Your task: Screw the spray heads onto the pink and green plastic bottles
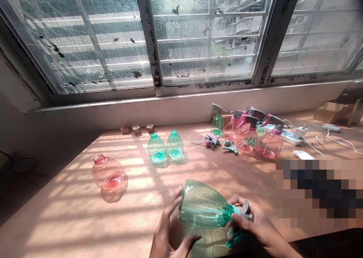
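Observation:
A clear green spray bottle [204,205] lies tilted on its side in the air above the front of the table. Its base faces left and its neck faces right. My right hand [252,222] is closed around the neck and the teal and grey spray head [239,210], with the thumb pressed on the collar. At the base end, my left hand [170,227] has its fingers spread. Its fingertips are at the edge of the base, and the thumb points right, just below the bottle and apart from it.
Two green bottles [158,152] without heads stand mid-table, a red bottle [109,175] at left. Loose spray heads [213,141] lie near several assembled spray bottles [246,139] at right. Beyond are a power strip [292,137], white cables and small boxes [136,130] by the window wall.

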A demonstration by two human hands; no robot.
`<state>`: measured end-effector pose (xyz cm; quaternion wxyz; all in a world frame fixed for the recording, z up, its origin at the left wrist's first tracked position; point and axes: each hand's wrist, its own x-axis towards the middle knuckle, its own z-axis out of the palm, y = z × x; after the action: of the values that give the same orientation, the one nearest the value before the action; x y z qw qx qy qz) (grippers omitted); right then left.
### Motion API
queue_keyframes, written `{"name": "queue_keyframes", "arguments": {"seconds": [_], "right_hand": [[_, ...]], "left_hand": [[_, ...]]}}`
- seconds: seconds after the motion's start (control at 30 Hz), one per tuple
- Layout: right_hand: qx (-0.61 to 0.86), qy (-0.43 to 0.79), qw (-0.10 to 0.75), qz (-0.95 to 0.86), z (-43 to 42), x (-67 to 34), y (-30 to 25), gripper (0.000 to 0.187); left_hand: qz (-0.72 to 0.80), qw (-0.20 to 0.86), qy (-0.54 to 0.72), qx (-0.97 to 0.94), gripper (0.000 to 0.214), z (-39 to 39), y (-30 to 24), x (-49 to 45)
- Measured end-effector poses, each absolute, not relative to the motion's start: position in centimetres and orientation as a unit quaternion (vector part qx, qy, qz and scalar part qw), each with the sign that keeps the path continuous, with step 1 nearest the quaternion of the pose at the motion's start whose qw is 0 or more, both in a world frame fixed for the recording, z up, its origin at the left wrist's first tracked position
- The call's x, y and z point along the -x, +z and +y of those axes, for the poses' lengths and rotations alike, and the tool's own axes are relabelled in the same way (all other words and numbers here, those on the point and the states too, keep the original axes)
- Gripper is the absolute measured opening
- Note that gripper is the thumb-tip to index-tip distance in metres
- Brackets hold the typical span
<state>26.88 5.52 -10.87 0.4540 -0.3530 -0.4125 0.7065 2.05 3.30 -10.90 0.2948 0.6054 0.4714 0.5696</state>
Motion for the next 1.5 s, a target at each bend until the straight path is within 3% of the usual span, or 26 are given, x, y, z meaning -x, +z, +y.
{"name": "queue_keyframes", "arguments": {"seconds": [0.37,0.5,0.67,0.8,1.0,1.2,1.4,1.5], "right_hand": [[0.367,0.713,0.442,-0.401,5.2,-27.1,-10.6,0.051],[0.353,0.706,0.436,-0.432,5.2,-27.0,-10.4,0.052],[0.302,0.675,0.412,-0.533,5.2,-27.0,-10.3,0.042],[0.303,0.673,0.393,-0.549,5.2,-27.2,-10.2,0.045],[0.366,0.649,0.424,-0.514,5.4,-27.2,-10.2,0.05],[0.389,0.635,0.452,-0.49,5.4,-26.7,-10.1,0.04],[0.384,0.689,0.482,-0.38,5.3,-26.4,-10.3,0.053],[0.377,0.693,0.503,-0.353,5.4,-26.4,-10.5,0.051]], "left_hand": [[0.436,0.351,0.6,-0.572,0.038,3.3,-11.4,-2.0],[0.421,0.365,0.603,-0.57,0.066,3.2,-10.8,-2.5],[0.416,0.405,0.596,-0.554,0.077,2.9,-10.0,-2.0],[0.468,0.418,0.536,-0.565,0.108,2.9,-10.4,-1.0],[0.511,0.424,0.523,-0.534,0.117,3.2,-10.4,-0.6],[0.509,0.435,0.53,-0.52,0.115,3.0,-10.2,-0.2],[0.495,0.403,0.533,-0.555,0.085,2.8,-10.6,0.4],[0.501,0.374,0.526,-0.577,0.083,2.7,-10.9,0.3]]}}
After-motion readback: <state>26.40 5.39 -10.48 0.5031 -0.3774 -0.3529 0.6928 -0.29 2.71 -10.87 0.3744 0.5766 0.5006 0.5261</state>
